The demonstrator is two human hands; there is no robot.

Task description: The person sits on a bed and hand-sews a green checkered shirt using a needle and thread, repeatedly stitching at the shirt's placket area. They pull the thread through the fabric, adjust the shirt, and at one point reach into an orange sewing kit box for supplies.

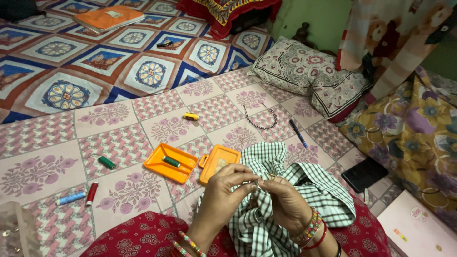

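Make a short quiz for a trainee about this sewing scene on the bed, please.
1. True or false: a green thread spool lies in the open orange box.
2. Which cloth lies under both hands? A) plain blue B) green-and-white checked cloth C) yellow floral
3. What lies beside the red spool at lower left?

Key:
1. True.
2. B; the left hand and right hand pinch something small together above it.
3. A light blue spool.
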